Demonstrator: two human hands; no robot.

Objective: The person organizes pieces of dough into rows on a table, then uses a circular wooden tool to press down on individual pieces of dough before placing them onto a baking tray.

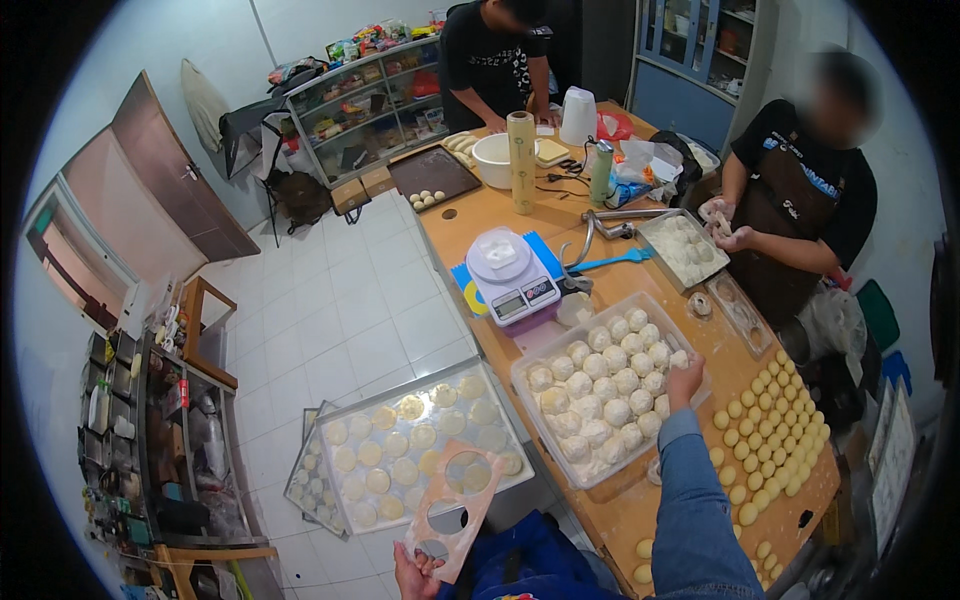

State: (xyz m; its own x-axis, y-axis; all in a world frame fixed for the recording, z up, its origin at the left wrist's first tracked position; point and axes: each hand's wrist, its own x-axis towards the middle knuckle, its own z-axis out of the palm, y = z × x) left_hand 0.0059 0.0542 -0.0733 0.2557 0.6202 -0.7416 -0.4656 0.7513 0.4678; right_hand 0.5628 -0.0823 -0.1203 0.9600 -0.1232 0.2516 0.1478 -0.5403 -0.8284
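Note:
My left hand (pixel 415 573) grips the lower end of a flat, pale board (pixel 476 507) with round holes, at the bottom of the view. Over the right rim of a clear plastic tub (pixel 528 385) reaches my right hand (pixel 684 382), its fingers closed around a white floured dough ball (pixel 680 358). Rows of similar floured balls (pixel 603 386) fill the tub. Beyond the board, a large metal tray (pixel 335 405) holds flat pale discs, partly hidden by the board.
Many yellow dough balls (pixel 770 440) lie on the table's right. A kitchen scale (pixel 515 285) stands behind the tub, near a blue brush (pixel 620 260). One person (pixel 800 190) handles dough by a floury tray (pixel 685 250); another person (pixel 495 60) leans over the far end.

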